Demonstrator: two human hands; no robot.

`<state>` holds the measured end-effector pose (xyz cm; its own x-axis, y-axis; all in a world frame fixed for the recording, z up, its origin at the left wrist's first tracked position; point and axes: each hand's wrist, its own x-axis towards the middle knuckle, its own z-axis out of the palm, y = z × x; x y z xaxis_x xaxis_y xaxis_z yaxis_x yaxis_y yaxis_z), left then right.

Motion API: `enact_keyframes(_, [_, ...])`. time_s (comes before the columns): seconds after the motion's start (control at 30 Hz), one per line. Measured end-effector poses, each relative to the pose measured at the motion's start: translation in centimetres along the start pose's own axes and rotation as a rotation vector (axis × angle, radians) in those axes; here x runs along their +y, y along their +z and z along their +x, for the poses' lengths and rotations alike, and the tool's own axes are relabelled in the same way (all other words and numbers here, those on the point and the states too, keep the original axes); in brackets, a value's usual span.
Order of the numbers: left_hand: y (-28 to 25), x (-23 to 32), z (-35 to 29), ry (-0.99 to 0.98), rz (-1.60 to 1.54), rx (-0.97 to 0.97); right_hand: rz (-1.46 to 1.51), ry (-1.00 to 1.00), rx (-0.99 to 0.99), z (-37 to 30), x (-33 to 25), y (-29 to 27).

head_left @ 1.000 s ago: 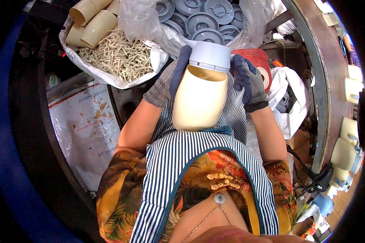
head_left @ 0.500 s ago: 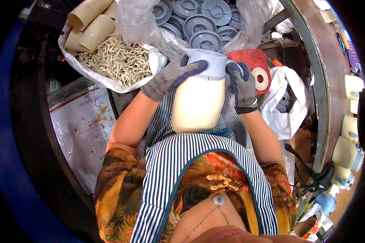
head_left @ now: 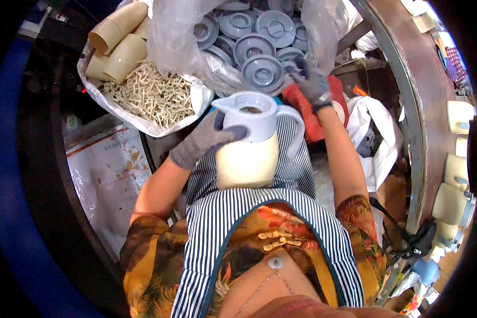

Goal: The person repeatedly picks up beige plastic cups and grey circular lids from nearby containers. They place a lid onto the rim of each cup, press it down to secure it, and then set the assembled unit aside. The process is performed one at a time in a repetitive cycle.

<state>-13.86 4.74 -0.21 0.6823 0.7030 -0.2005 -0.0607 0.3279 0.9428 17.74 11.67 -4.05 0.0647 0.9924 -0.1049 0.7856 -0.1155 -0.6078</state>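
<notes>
A jug stands upright in my lap, with a cream body and a grey-blue plastic collar. The collar has a spout on the left and a handle on the right; its round mouth is uncovered. My left hand, in a grey knitted glove, grips the jug's left side, thumb across the collar. My gloved right hand is off the jug, stretched toward the right edge of a plastic-lined bag of round grey-blue lids. Its fingers are somewhat blurred but look extended, and no object shows in them.
Left of the lids, a white sack holds small beige plastic pieces and cream tubes. A red object lies under my right forearm, beside a white bag. More cream jugs line the bench at far right.
My right hand has let go of the jug and moved up toward the lids. The jug has turned, so its spout and handle show, and has shifted slightly nearer and left with my left hand.
</notes>
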Motion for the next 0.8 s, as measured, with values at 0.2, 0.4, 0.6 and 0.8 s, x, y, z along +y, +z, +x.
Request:
enact_keyframes(0.2, [-0.9, -0.4, -5.1, 0.087, -0.134, 0.383, -0.394, -0.083, 0.287, 3.3, 3.4, 4.6])
enact_keyframes(0.4, [-1.4, 2.4, -3.3, 0.262, 0.047, 0.360, -0.685, 0.035, 0.333, -11.5, 10.0, 0.1])
enact_keyframes(0.6, [5.4, 8.7, 6.7, 0.457, 0.210, 0.219, -0.283, -0.151, 0.603, -13.0, 12.8, 1.0])
enact_keyframes(0.8, [12.6, 1.8, 19.3, 0.916, 0.350, -0.041, 0.807, 0.116, 0.719, -20.0, 17.4, -8.0])
